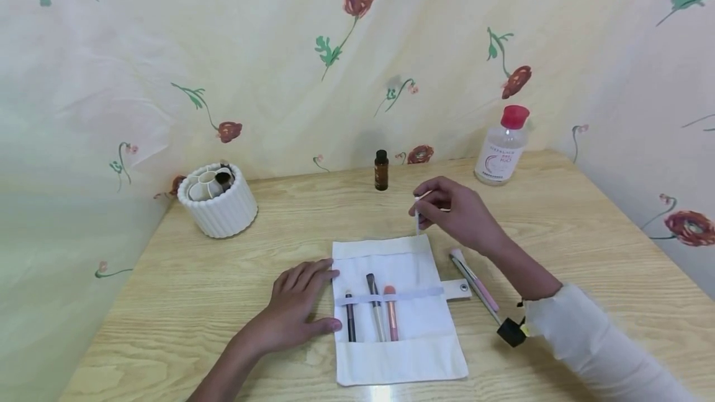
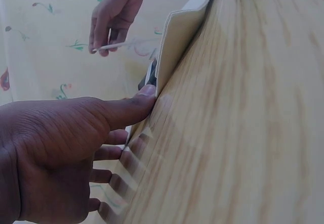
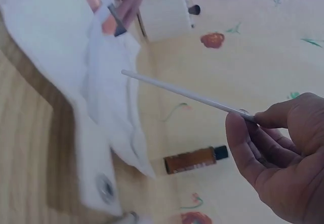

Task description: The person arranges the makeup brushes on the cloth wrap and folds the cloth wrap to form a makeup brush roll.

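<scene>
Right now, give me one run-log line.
right hand: pinches white stick | left hand: touches left edge of cloth pouch | brushes: some tucked in pouch

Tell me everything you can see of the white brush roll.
The white brush roll, seemingly cloth, lies open on the wooden table. A pale band crosses it where three slim tools lie, their near ends reaching the near flap. From its right edge juts a tab with a round metallic fastener. The left hand touches its left edge.

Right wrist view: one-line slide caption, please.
Right hand pinching a thin pale rod, with white cloth holder and brown bottle in view.
</scene>
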Tool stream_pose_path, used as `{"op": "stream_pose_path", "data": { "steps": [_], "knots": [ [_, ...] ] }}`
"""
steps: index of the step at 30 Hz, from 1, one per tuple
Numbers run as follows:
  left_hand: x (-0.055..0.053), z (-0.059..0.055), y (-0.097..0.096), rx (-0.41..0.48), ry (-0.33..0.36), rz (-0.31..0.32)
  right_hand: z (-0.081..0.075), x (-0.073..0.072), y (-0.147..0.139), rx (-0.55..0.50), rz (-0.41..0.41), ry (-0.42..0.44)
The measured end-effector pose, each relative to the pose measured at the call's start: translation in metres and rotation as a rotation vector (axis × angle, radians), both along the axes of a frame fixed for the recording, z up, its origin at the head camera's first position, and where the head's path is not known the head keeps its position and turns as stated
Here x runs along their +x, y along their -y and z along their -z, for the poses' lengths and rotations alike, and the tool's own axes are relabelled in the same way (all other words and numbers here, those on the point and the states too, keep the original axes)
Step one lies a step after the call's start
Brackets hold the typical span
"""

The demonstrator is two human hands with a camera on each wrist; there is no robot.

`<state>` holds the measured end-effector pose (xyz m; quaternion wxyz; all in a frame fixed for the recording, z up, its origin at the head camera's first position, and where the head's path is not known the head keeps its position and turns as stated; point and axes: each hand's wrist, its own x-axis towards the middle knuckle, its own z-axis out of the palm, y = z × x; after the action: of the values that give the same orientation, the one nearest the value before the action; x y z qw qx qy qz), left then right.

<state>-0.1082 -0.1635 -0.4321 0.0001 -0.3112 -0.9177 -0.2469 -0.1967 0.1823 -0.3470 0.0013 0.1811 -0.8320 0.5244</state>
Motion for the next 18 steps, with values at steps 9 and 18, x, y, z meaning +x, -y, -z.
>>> {"op": "stream_pose_path", "data": {
  "steps": [9,18],
  "knots": [
    [0.002,-0.001,-0.001,-0.011,0.021,0.000,0.023,0.001,0.017,0.040,-0.077,0.157],
    [0.000,-0.002,0.000,-0.036,0.050,-0.016,0.035,0.013,0.020,0.203,-0.222,0.296]
  ]
}}
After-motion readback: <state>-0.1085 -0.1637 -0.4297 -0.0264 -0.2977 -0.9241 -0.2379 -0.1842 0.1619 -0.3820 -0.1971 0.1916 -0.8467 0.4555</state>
